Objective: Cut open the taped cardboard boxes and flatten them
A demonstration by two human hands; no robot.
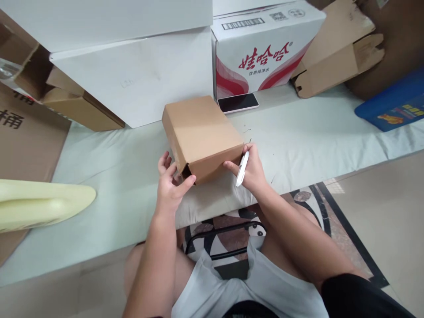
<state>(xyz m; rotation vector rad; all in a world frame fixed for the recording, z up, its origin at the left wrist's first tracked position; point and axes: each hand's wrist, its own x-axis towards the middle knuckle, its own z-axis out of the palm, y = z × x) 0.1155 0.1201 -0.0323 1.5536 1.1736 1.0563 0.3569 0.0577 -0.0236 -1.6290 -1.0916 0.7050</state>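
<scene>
A closed brown cardboard box (205, 128) lies on the cloth-covered surface in front of me, with a dark gap at its near left corner. My left hand (170, 183) grips that corner, its thumb at the front face and its fingers along the left side. At the near right corner, my right hand (253, 170) steadies the box with thumb and fingertips. Tucked in the same hand is a slim white utility knife (243, 169); whether its blade is out cannot be seen.
Behind the box stand a large white carton (139, 79) and a white-and-red carton (265, 57), with a phone (238, 102) lying before it. Opened cardboard (341, 62) and a blue package (391, 106) are at right. A pale yellow object (46, 203) juts in from the left.
</scene>
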